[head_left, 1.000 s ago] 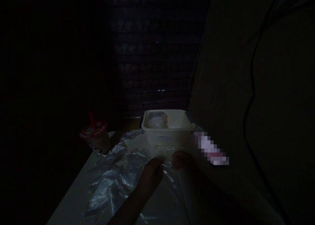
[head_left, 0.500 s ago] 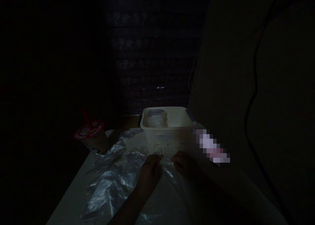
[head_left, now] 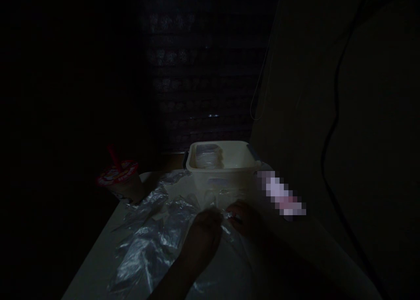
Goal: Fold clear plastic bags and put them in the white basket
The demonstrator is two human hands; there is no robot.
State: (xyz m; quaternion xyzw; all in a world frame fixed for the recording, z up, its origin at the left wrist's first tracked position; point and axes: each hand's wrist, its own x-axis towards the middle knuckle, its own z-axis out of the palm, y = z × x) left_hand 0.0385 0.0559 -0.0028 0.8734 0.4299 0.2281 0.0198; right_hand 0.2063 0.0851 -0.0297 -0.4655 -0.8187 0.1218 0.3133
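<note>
In dim light, my left hand [head_left: 206, 230] is closed on a clear plastic bag [head_left: 229, 232] at the middle of the table. Just to its right, my right hand [head_left: 241, 217] pinches the same thin film, a small gap between the two hands. The bag spreads down toward the table's near side. More crumpled clear plastic [head_left: 141, 247] lies to the left of my left hand. Right behind my hands stands a cream plastic bin [head_left: 223, 177], with a stack of wrapped clear items [head_left: 209, 156] in its left part. Most of my right forearm is lost in the dark.
A lidded drink cup [head_left: 123, 182] with a red straw stands at the table's left edge. A blurred-out bright object [head_left: 282, 195] lies to the right of the bin. A dark cable [head_left: 328, 160] hangs down at the right.
My left hand has moved slightly right, closer to my right hand, and its knuckles have turned upward. The bin and cup stay in place; the view has shifted a little.
</note>
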